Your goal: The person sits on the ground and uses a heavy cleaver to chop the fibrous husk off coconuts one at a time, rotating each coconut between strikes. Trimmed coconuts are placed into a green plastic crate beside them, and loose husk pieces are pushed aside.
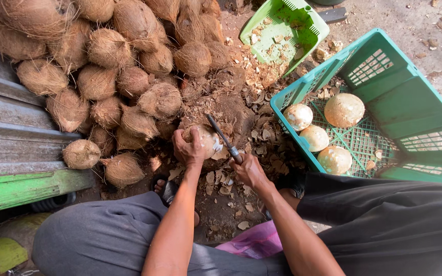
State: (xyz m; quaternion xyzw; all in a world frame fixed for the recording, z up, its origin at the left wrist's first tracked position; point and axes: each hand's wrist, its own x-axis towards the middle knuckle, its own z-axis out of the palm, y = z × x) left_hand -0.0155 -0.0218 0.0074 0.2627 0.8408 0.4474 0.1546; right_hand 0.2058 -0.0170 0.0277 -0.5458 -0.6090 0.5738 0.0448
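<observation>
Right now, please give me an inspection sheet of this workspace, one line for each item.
Surface: bare ground, covered with shell chips near the hands.
Job's things: left hand grips a partly peeled coconut; right hand holds a knife against it.
Clutter: pile of husked brown coconuts; green dustpan with chips.
Fingers: both hands closed on their things.
Cables: nothing seen.
Surroundings: teal crate with four peeled coconuts; corrugated sheet at the left.

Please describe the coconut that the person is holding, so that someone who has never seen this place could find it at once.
Start at the big coconut pile and go down to its lower edge. There the left hand grips one coconut. Unlike its hairy brown neighbours, it is partly peeled and pale, with the knife against it.
</observation>
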